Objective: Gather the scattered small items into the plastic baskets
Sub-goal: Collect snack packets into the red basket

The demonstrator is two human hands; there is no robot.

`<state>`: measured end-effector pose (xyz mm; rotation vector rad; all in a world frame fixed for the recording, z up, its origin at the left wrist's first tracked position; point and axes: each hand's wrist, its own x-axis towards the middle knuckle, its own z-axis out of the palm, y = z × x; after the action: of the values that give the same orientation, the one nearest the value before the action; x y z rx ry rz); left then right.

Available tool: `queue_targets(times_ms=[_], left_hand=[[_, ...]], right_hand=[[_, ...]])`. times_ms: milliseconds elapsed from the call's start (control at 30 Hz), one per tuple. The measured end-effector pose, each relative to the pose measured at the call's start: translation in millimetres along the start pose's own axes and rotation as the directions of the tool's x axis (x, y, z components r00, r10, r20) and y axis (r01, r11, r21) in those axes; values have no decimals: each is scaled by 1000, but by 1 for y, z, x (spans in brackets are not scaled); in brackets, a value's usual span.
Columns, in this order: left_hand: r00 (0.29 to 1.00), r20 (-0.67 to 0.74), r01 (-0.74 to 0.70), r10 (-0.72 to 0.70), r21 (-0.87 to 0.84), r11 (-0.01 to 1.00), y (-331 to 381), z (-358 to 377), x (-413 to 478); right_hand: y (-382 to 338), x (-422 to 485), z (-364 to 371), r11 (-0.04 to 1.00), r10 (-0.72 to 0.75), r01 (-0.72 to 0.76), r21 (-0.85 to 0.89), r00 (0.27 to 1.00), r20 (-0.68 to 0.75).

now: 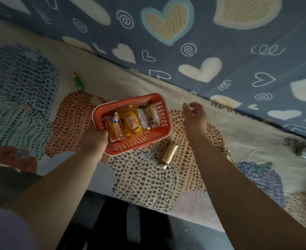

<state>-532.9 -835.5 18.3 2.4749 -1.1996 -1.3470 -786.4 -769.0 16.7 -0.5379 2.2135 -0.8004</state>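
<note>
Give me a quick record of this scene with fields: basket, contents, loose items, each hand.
basket: red plastic basket, over patterned blanket
contents: snack packets
left grip: holds the basket's near-left corner
right grip: open, empty, right of the basket
loose items: gold tube near the basket; green bottle farther left

The basket (134,144) was recorded as moulded red plastic, lattice-walled and semi-matt, with a pale rim. The snack packets (130,123) inside were noted as glossy film wrappers. At 5 o'clock of it, the cylinder (168,153) was logged as gold-toned, metallic-looking and polished, ridged at one end. At 10 o'clock, the small bottle (78,84) was logged as green and glossy; its material was not determined. The dotted blanket (139,177) beneath was noted as matt cloth. At 12 o'clock, the heart-print cover (184,33) was noted as matt, fleecy cloth.
</note>
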Motion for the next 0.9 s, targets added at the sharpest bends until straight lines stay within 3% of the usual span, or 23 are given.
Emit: queue_targets(times_ms=[67, 133, 233, 267, 333, 400, 467, 500, 567, 633, 700, 767, 800, 867, 900], left_hand=[[1000, -26, 3, -3, -10, 1000, 1, 1, 1], [1000, -1, -7, 7, -23, 1000, 6, 11, -6], [998, 41, -56, 57, -12, 998, 13, 27, -17], [997, 45, -64, 64, -7, 998, 17, 35, -23], [994, 66, -86, 85, 14, 996, 22, 45, -29], [990, 98, -104, 98, 53, 993, 27, 60, -37], [987, 109, -124, 116, 69, 990, 32, 71, -45], [983, 120, -147, 138, 69, 987, 35, 77, -50], [978, 145, -158, 148, 58, 986, 38, 92, -60], [972, 163, -185, 170, 83, 979, 40, 99, -68], [964, 182, -213, 192, 101, 972, 42, 110, -76], [955, 200, -244, 219, 115, 963, 45, 119, -88], [951, 208, -258, 228, 129, 958, 47, 124, -94], [939, 226, -294, 258, 139, 946, 53, 137, -109], [935, 230, -308, 269, 154, 939, 55, 142, -113]], right_hand=[[36, 0, -10, 988, 99, -104, -110, 994, -49], [82, -6, -23, 937, 303, -318, -147, 946, -115], [132, -24, -43, 764, 627, -644, -38, 755, -192], [146, -27, -49, 737, 664, -676, -21, 728, -171], [164, -27, -52, 774, 633, -633, 28, 772, -54], [177, -21, -56, 758, 634, -644, 97, 764, 117], [180, -14, -58, 776, 622, -630, -34, 755, 208], [178, -10, -59, 769, 633, -636, -67, 744, 211], [182, 2, -69, 762, 637, -647, 34, 757, 145], [176, 0, -77, 823, 539, -539, 177, 841, 56], [166, -8, -89, 891, 401, -345, 294, 902, -158], [146, -21, -97, 992, 66, -25, 125, 939, -338], [135, -27, -103, 991, -106, 131, 39, 918, -382], [123, -37, -113, 920, -392, 351, -175, 839, -378], [122, -40, -113, 883, -457, 381, -273, 831, -317]])
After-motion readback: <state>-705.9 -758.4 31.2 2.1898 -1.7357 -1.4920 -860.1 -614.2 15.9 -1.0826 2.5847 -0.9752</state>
